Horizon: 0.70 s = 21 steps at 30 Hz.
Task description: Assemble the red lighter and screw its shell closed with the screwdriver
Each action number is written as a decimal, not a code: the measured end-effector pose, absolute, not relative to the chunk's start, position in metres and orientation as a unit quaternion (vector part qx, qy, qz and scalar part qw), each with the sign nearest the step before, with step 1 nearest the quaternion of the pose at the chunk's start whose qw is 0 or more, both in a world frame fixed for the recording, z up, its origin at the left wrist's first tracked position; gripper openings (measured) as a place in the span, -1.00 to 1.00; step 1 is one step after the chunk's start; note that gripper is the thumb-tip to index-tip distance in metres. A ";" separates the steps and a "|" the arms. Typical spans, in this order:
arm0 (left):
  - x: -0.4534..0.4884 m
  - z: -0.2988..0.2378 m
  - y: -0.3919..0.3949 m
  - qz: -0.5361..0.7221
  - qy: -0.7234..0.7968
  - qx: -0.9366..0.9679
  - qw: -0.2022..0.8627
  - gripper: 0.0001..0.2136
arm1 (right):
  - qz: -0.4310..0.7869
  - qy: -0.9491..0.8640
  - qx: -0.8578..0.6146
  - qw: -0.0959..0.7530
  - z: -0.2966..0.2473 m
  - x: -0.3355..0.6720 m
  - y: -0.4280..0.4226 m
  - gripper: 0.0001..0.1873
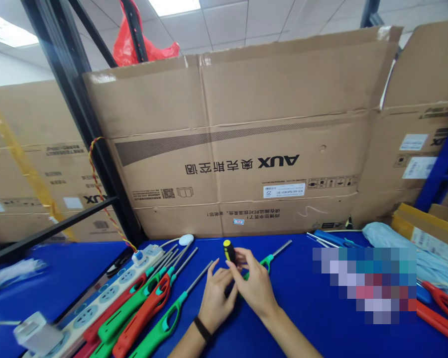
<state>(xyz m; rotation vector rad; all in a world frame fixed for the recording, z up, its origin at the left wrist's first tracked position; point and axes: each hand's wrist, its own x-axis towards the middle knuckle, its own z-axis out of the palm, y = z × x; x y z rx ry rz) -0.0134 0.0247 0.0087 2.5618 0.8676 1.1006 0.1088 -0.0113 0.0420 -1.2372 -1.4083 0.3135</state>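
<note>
My right hand [259, 286] is closed around a short screwdriver [229, 251] with a black and yellow handle, which stands nearly upright, handle end up. Its tip is hidden by my fingers. Close beside it, my left hand [217, 298], with a dark band at the wrist, is curled over the body of a green gas lighter [266, 261], one finger partly stretched. Most of that lighter is hidden behind both hands; its metal tube [282, 247] points to the upper right. Left of my hands lies another green lighter [159, 328] beside a red lighter [144, 315].
More long lighters lie against a white power strip [108, 293] with a plugged-in white adapter [39, 332]. A large cardboard sheet [239, 99] stands behind the blue tabletop [298, 298]. On the right are a blurred patch, a red lighter [438, 320], blue bags [388, 238] and an open carton [414, 223].
</note>
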 end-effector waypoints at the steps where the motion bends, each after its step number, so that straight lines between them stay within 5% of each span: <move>1: -0.013 0.009 0.024 0.388 0.291 0.866 0.124 -0.75 | 0.144 -0.593 -0.528 0.591 0.040 0.112 -0.010 -0.77; 9: -0.001 0.003 0.021 0.398 0.285 0.760 0.427 -0.71 | 0.283 -0.588 -0.469 0.595 0.030 0.128 -0.004 -0.66; 21: -0.004 0.003 0.025 0.402 0.325 0.726 0.454 -0.69 | 0.152 -0.783 -0.508 0.325 0.000 0.197 -0.017 -0.59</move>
